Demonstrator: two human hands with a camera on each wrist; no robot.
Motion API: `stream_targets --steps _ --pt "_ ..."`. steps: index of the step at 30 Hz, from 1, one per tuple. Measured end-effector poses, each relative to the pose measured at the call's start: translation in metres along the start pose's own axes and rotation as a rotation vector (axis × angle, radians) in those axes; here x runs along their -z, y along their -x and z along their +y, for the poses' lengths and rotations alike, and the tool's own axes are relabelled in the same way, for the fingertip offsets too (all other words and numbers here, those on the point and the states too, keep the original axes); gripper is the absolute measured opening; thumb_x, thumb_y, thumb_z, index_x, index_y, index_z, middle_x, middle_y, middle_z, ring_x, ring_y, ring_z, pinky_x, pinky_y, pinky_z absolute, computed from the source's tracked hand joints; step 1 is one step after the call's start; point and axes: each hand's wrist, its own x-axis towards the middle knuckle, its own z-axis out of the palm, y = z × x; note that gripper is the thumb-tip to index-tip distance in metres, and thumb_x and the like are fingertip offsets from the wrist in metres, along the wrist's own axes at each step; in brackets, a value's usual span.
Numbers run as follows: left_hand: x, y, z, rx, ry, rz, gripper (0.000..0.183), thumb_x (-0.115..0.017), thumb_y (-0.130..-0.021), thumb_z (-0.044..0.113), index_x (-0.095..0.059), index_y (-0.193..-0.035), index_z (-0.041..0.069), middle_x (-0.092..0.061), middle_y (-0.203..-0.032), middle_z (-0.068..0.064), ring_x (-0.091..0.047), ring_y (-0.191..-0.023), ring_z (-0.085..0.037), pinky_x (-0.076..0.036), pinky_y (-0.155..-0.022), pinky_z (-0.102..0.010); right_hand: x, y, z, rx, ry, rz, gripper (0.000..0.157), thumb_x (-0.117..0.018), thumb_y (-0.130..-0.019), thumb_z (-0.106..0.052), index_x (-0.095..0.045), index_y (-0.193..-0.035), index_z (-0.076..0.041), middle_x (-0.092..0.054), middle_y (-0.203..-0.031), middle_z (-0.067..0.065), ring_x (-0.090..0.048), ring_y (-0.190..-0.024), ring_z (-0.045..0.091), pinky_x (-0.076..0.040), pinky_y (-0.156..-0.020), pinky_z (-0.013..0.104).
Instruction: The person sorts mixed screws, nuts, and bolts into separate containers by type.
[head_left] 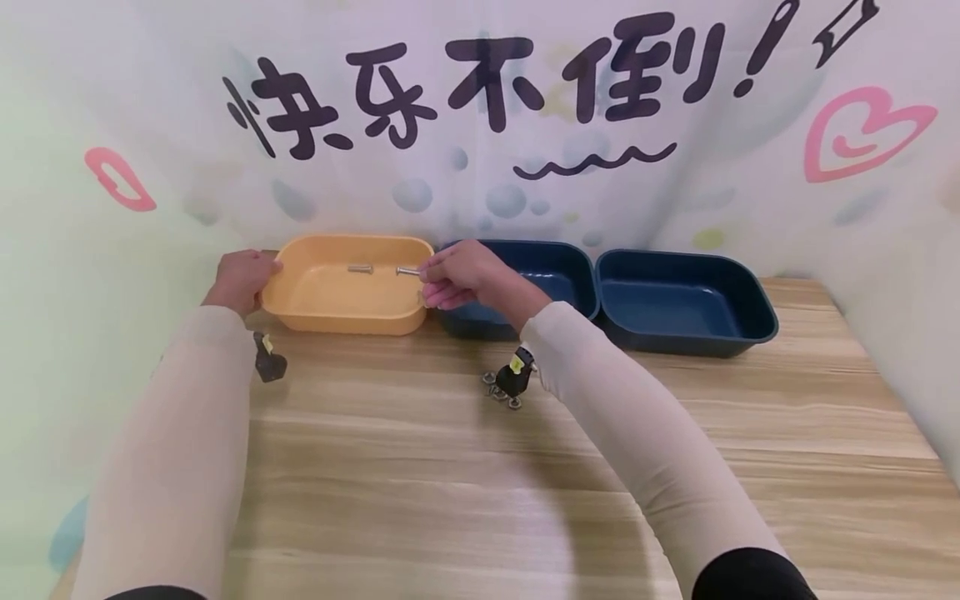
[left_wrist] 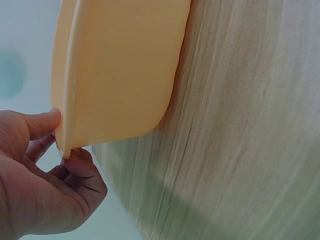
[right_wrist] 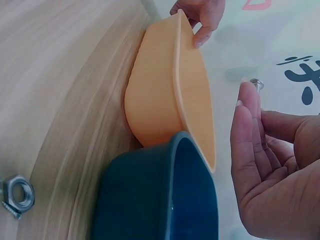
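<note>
The wooden table [head_left: 465, 467] carries three plastic tubs in a row along its far edge, against a printed backdrop [head_left: 480, 108]. Toward the far right corner stands a dark blue tub [head_left: 682, 333]; touching its left side is a second dark blue tub [head_left: 558, 265], and just left of that, near the far left corner, the orange tub [head_left: 300, 293]. The left hand [head_left: 242, 280] grips the orange tub's left rim, thumb on the inside and curled fingers [left_wrist: 82, 167] under the lip. The right hand [head_left: 463, 275] hovers over the spot where the orange tub and the middle blue tub meet, its fingers [right_wrist: 248, 117] nearly straight and its thumb pinching a small metal bolt [head_left: 408, 271] at their tips, the bolt held above the orange tub's right end. Another bolt [head_left: 360, 268] lies on the orange tub's floor near its far wall. On the table in front of the middle tub, beneath the right wrist, sits a small cluster of metal nuts [head_left: 501, 393]; one hex nut [right_wrist: 19, 192] shows clearly in the right wrist view.
</note>
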Motion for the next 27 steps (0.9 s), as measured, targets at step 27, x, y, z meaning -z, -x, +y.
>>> stream_targets --steps 27 --pt "-0.002 -0.003 0.003 0.044 -0.016 0.016 0.035 -0.046 -0.102 0.027 -0.048 -0.126 0.003 -0.049 -0.093 -0.003 -0.051 -0.066 -0.008 -0.045 -0.058 -0.02 -0.016 -0.009 -0.01 0.084 0.058 0.048 0.015 -0.064 -0.095 -0.017 -0.07 -0.106 -0.009 -0.069 -0.079 0.011 -0.069 -0.064 0.02 -0.058 -0.071 0.035"
